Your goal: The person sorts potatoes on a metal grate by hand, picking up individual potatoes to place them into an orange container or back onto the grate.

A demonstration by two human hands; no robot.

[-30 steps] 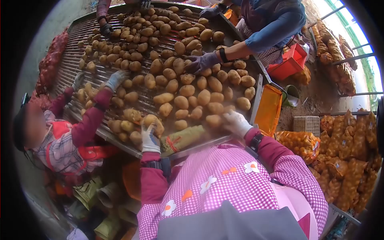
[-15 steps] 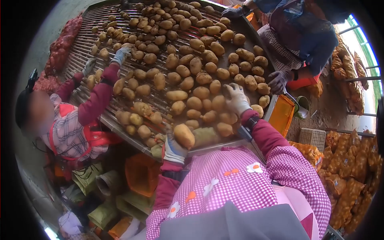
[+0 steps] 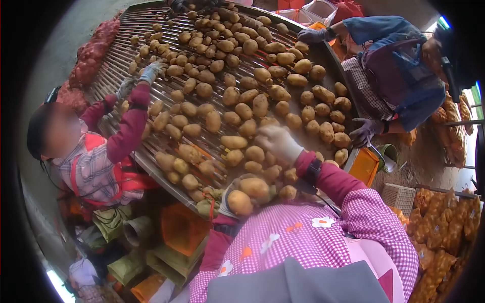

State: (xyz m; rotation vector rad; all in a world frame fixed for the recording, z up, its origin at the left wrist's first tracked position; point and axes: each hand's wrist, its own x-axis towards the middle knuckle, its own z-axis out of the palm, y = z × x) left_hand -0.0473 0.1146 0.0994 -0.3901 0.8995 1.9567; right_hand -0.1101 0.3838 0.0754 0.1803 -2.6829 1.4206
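Two potatoes (image 3: 241,202) are clasped in the closed grip of the left hand (image 3: 224,196), at the near edge of the roller desk (image 3: 113,70). Further right, the right hand (image 3: 278,142), blurred, is spread open above the loose potatoes (image 3: 260,106), nothing held.

A farm sorting shed: a long roller table (image 3: 112,68) heaped with potatoes (image 3: 260,106), gloved workers (image 3: 98,164) along both its edges, filled net sacks (image 3: 447,219) stacked beside it.

So potatoes (image 3: 222,65) are lying all over the roller table (image 3: 113,60). The left hand (image 3: 225,202) is sitting at the near edge and the right hand (image 3: 278,141) is hanging further in. One co-worker (image 3: 96,161) is standing left of the table, another (image 3: 394,86) right of it, and sacks (image 3: 444,227) are sitting far right.
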